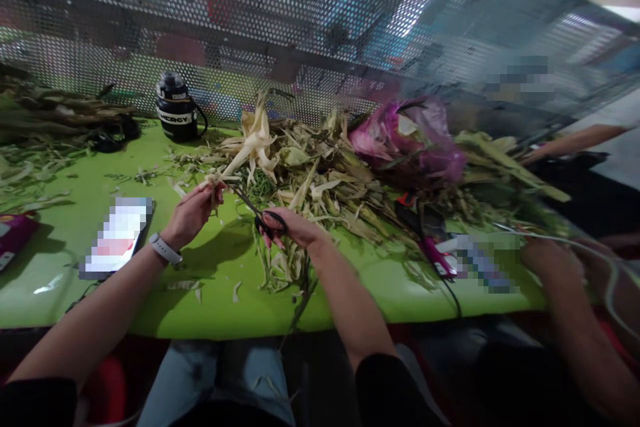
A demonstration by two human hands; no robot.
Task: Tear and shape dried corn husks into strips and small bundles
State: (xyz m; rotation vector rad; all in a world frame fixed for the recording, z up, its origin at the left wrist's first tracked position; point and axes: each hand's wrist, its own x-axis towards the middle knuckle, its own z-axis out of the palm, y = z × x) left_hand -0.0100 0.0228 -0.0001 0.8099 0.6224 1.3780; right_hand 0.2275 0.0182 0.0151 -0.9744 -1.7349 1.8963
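Observation:
My left hand (193, 212) is closed in a pinch on a pale dried husk piece (216, 181) held just above the green table (220, 280); a white watch sits on that wrist. My right hand (295, 227) is closed round the black handles of a pair of scissors (257, 213), whose blades point up-left toward the husk piece. Beyond both hands lies a big heap of dried husks and leaves (320, 180).
A black jug (176, 108) stands at the back by the perforated metal screen. A phone (117, 237) lies at the left, a pink bag (415, 143) on the heap. Another person's arm (570, 307) rests at the right, near pink-handled scissors (435, 253).

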